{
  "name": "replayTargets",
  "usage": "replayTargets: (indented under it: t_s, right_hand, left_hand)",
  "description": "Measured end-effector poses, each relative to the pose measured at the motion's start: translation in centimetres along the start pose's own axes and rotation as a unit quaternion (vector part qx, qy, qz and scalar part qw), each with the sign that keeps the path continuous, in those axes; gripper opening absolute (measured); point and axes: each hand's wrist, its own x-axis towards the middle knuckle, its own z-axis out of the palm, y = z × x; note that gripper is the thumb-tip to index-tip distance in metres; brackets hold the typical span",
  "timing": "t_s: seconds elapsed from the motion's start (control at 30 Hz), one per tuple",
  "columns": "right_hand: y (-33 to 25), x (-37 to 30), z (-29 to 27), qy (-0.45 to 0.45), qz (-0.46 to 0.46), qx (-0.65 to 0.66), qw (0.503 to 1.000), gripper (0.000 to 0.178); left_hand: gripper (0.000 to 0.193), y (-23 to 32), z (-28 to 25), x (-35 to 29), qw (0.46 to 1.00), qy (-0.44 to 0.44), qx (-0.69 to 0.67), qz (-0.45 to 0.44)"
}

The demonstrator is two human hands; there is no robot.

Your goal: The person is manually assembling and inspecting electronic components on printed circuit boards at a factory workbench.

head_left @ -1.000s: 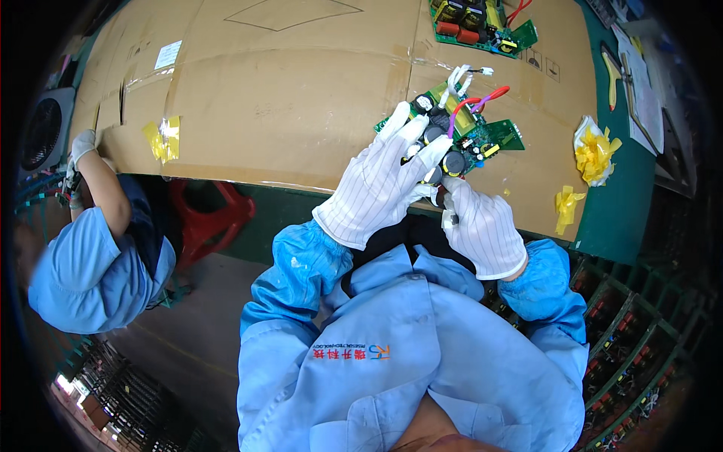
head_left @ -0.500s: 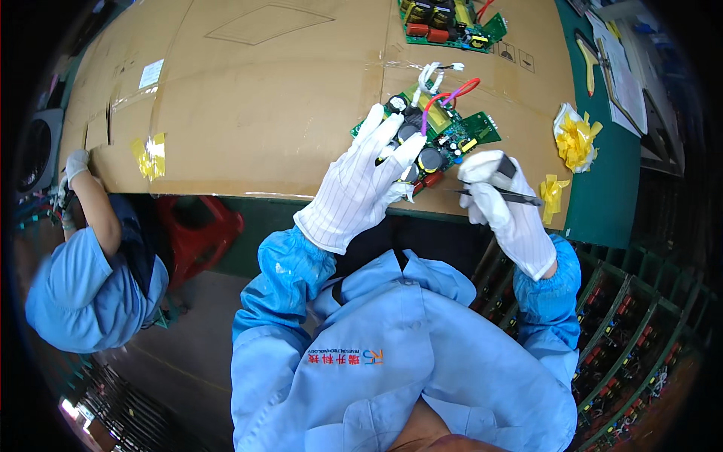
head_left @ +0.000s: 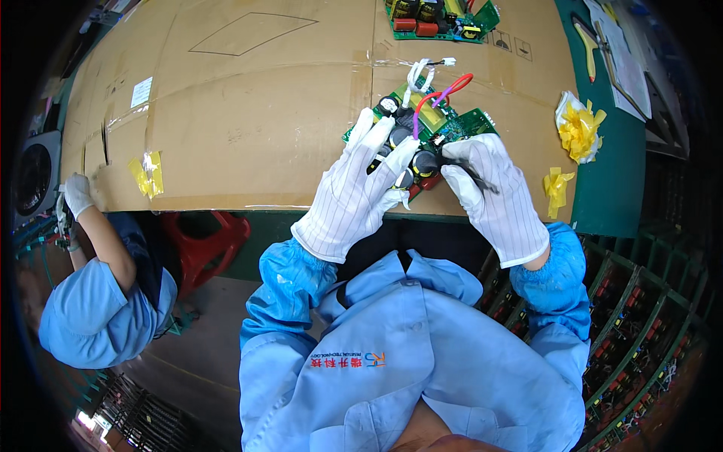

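A green circuit board (head_left: 475,123) lies on the cardboard near the table's front edge, with round dark capacitors, a yellow-wrapped part, red and purple wires and a white cable on it. My white-gloved left hand (head_left: 352,190) grips the board's left side, fingers reaching over the capacitors. In my gloved right hand (head_left: 501,197) is a dark slim tool, seemingly tweezers (head_left: 480,179), mostly covered by the fingers. That hand is at the board's right side, its fingertips over the parts there. What the tool's tip touches is hidden.
A second circuit board (head_left: 444,30) lies farther back. To the right are crumpled yellow tape (head_left: 580,132), a yellow tape strip (head_left: 557,188) and a yellow-handled brush (head_left: 585,49). A co-worker (head_left: 105,294) sits at left by a red stool (head_left: 203,245). Green racks (head_left: 625,316) stand at lower right.
My right hand has moved left and up onto the board's right side, bringing the dark tool with it. My left hand stays on the board. The whole view has shifted slightly.
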Motion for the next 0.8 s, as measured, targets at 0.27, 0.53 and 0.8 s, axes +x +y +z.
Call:
replayTargets:
  t_s: [0.27,0.53,0.8]
  right_hand:
    - [-0.5,-1.0,-1.7,0.031,0.055,0.051,0.997,0.018]
    - [-1.1,-1.1,-2.4,-0.026,0.008,0.064,0.998,0.017]
    - [-1.2,0.4,-2.7,-0.071,-0.079,0.006,0.994,0.016]
  left_hand:
    - [0.065,-0.3,0.2,0.1,1.0,0.009,-0.002,0.01]
    - [0.063,-0.3,0.1,0.2,1.0,0.011,-0.003,0.009]
    - [0.064,-0.3,0.1,0.3,1.0,0.009,0.0,0.007]
